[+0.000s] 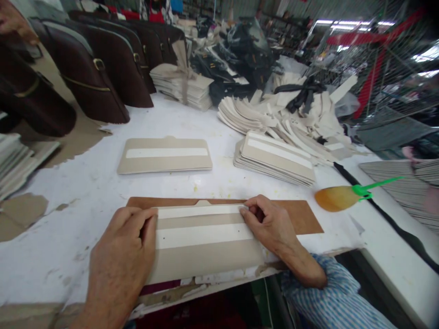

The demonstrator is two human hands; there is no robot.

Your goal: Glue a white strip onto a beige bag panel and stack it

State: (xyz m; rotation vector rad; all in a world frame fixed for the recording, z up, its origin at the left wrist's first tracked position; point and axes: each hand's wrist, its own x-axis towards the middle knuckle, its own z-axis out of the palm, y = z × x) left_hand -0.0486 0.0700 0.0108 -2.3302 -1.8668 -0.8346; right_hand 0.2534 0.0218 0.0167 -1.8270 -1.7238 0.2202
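A beige card panel with two white strips lies on a brown board at the table's near edge. My left hand presses flat on the panel's left end, thumb against its edge. At the right end of the upper white strip, my right hand pinches the strip with fingertips curled. Both hands rest on the panel.
A finished panel lies mid-table; a stack of similar panels is to its right. Fanned beige pieces and tied bundles sit behind. Dark maroon bags line the left. An amber bottle with green nozzle lies right.
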